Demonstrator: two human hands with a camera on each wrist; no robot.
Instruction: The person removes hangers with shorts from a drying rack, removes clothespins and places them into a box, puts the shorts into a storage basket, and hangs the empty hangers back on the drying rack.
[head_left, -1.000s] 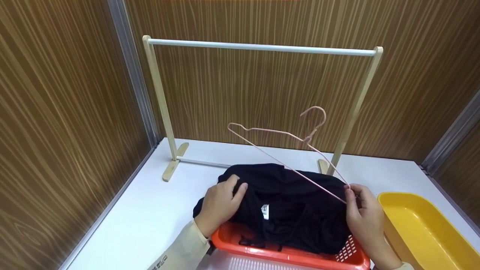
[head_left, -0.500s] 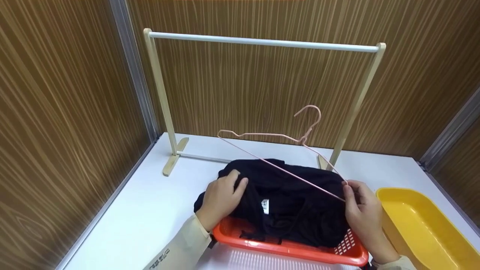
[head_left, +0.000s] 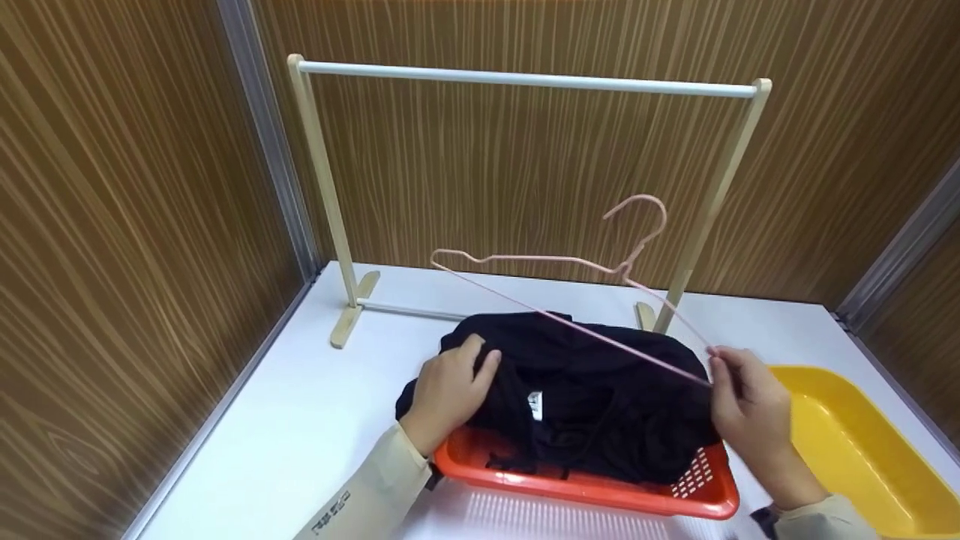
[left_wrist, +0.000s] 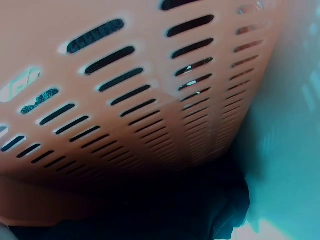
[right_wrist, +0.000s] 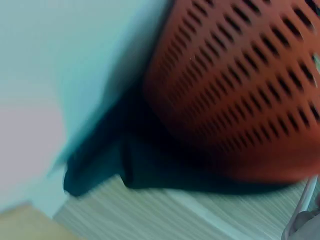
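A black garment with a white label lies bunched over the red perforated basket. My left hand grips a fold of it on the left side, thumb and forefinger around the cloth; the other fingertips are hidden. With thumb and fingers, my right hand pinches one end of a pink wire hanger. The hanger slants above the garment, its hook up and its free end pointing left. Both wrist views show the basket's slotted wall and dark cloth hanging over it.
Behind the basket stands a rack with wooden posts and a white top bar. A yellow tray sits at the right on the white table. Wood-patterned panels enclose the back and sides.
My right hand has shifted a little to the right and up, and the hanger's hook has swung rightward with it. My left hand stays on the garment.
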